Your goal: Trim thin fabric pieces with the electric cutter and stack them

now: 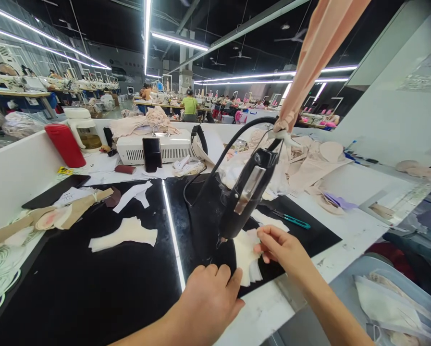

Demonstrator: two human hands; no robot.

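Cream piece: a pale cream, flared piece of cloth-like material (243, 254) lies flat near the front edge of the glossy black work mat (92, 298), between the two hands, with thin white layers (254, 273) showing from under its near right side.
Long axis: it runs roughly away from the person, near end by the left hand, far end beneath the hanging tool.
Right hand: the right hand (283, 247) is just right of the piece; thumb and forefinger are pressed together, seemingly pinching its right edge, the other fingers curled under.
Left hand: the left hand (210, 298) rests knuckles up, just left of the near end, fingers bent and bunched; whether it grips or presses anything, I cannot tell.
Nearer hand: the right, at the edge itself; the left sits close beside, lower down.
Tool: a black, thick-bodied tool with a metal plate (249, 192) hangs tilted from a knotted peach cloth strip (312, 62), its tip pointing down just left of the piece's far end.
Beyond: teal-handled snips (296, 221) lie past the right hand; a second cream cutout (123, 234) lies well apart, to the left.
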